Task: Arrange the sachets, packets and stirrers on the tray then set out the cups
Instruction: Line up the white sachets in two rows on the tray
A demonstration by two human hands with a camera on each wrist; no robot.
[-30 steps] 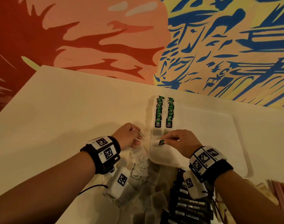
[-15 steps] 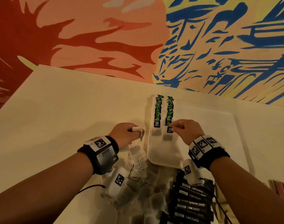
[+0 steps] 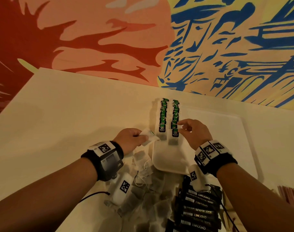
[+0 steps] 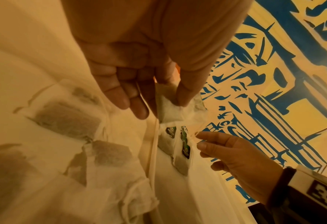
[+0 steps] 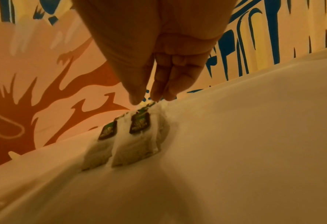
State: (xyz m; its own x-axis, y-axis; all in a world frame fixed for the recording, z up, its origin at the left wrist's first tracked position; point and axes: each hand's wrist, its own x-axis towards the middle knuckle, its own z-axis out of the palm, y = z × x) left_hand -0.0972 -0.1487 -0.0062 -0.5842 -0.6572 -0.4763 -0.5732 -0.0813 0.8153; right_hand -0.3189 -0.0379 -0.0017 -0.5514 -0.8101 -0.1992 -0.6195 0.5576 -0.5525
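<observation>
A white tray [image 3: 218,131] lies on the table, with two rows of green-tagged tea bags along its left side, a left row [image 3: 163,118] and a right row [image 3: 175,121]. My right hand [image 3: 182,127] hovers with loosely spread fingers over the near end of the right row [image 5: 139,124], its fingertips [image 5: 135,98] just touching the tags. My left hand [image 3: 131,138] is beside the tray's left edge and pinches a white tea bag [image 4: 170,109] between thumb and fingers. No cups are in view.
A heap of loose tea bags [image 3: 148,190] lies in front of the tray. Black Chocmet sachets [image 3: 198,211] are stacked at front right, and reddish stirrers [image 3: 291,196] show at the right edge. The pale table [image 3: 67,114] stretches left, backed by a painted wall.
My right hand carried a tea bag from the tray's near corner to the near end of the right row and has let it go. The left hand stayed put, holding its bag.
</observation>
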